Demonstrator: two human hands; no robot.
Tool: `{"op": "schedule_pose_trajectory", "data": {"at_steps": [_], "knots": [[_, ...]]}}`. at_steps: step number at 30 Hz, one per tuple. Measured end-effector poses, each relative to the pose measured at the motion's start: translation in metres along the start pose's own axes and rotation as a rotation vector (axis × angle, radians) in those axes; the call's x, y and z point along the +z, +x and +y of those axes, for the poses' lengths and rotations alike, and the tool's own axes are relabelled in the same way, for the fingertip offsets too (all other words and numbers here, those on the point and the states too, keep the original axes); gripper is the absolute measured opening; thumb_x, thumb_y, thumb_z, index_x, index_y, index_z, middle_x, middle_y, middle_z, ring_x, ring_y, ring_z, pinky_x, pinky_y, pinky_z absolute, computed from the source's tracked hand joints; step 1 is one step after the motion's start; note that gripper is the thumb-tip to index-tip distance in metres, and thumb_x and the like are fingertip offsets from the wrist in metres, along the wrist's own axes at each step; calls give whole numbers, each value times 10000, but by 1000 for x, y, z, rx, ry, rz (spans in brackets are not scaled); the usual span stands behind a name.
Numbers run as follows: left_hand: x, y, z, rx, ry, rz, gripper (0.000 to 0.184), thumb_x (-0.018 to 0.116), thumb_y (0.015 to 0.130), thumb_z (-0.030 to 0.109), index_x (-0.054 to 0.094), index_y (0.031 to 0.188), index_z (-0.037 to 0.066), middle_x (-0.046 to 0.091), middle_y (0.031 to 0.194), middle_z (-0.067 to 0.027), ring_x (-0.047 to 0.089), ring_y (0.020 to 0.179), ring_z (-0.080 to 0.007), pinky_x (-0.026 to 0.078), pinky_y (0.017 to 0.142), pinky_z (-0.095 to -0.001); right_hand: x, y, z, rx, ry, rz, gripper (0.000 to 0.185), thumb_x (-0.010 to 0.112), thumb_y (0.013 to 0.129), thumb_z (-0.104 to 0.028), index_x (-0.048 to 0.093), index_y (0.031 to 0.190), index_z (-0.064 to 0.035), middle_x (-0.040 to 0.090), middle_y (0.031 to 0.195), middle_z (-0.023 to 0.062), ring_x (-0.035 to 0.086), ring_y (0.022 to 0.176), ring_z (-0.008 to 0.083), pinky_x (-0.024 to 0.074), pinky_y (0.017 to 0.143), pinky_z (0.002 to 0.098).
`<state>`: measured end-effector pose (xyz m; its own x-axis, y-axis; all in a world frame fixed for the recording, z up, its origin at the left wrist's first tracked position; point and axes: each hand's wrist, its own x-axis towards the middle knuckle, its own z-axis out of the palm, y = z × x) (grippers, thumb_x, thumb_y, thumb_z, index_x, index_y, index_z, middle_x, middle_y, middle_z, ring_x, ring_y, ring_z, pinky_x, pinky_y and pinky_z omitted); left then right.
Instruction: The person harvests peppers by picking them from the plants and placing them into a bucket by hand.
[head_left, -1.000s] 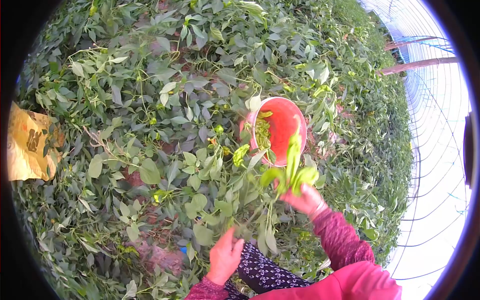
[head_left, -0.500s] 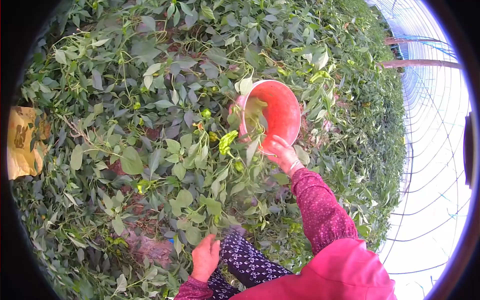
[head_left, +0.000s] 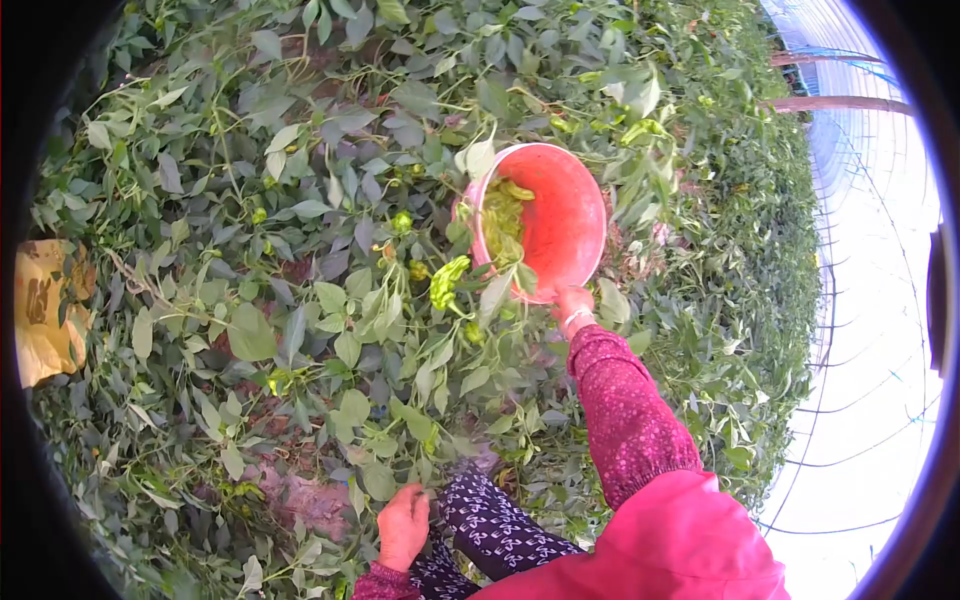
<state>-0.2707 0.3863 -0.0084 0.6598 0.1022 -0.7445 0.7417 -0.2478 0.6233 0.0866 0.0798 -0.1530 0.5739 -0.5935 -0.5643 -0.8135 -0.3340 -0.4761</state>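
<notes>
A red bucket (head_left: 565,225) stands tilted among the plants, with green peppers (head_left: 505,212) inside along its left side. My right hand (head_left: 573,303) is closed on the bucket's rim at its near edge, its fingers partly hidden. Lower down, my left hand (head_left: 404,525) rests beside my patterned trouser leg, fingers curled together, just below some leaves; whether it holds anything is too small to tell. A bright green pepper (head_left: 449,284) hangs on a plant left of the bucket.
Dense pepper plants surround the bucket. A yellow printed sack (head_left: 48,310) lies at the far left. Wooden poles (head_left: 838,104) and the white greenhouse wall (head_left: 870,300) are at the right. Bare soil (head_left: 305,498) shows at the lower left.
The peppers that my right hand held are gone from it. That hand has moved up to the bucket and now grips its rim. My left hand has moved slightly down and left in view.
</notes>
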Motion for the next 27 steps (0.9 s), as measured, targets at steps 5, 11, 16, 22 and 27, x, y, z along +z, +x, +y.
{"op": "schedule_pose_trajectory", "data": {"at_steps": [5, 11, 16, 22, 27], "knots": [[10, -6, -10, 36, 60, 42, 267, 578, 838, 233, 604, 1030, 50, 636, 892, -195, 613, 830, -365, 489, 739, -423, -6, 13, 37, 125, 478, -171, 239, 669, 779, -194, 596, 997, -127, 646, 859, 66, 611, 816, 226, 493, 735, 377], [15, -13, -20, -86, 50, -5, 292, 541, 861, 244, 585, 1074, 49, 628, 1004, -169, 606, 898, -343, 486, 776, -412, 19, 62, 55, 295, 573, -426, 146, 523, 883, -152, 611, 964, -69, 644, 906, 74, 602, 809, 223, 495, 741, 386], [16, -29, -21, -41, 7, 98, 296, 532, 866, 237, 572, 1085, 41, 624, 1009, -178, 602, 905, -355, 486, 787, -423, 17, 48, 12, 132, 499, -450, 245, 467, 834, -64, 575, 1047, -10, 641, 978, 134, 613, 899, 293, 517, 762, 395], [5, -62, -24, -47, -54, 205, 275, 511, 869, 235, 565, 1041, 27, 623, 982, -189, 604, 876, -365, 482, 775, -436, -50, -47, -64, -2, 438, -400, 318, 499, 826, -88, 514, 1128, 10, 595, 1075, 175, 598, 940, 332, 527, 792, 459], [10, -90, -36, -111, -106, 279, 272, 539, 852, 233, 584, 1034, 35, 629, 941, -188, 603, 873, -361, 480, 771, -432, -128, -169, -114, -193, 16, -473, 269, 506, 808, -87, 518, 1065, -10, 611, 957, 100, 616, 874, 243, 531, 699, 392]]}}
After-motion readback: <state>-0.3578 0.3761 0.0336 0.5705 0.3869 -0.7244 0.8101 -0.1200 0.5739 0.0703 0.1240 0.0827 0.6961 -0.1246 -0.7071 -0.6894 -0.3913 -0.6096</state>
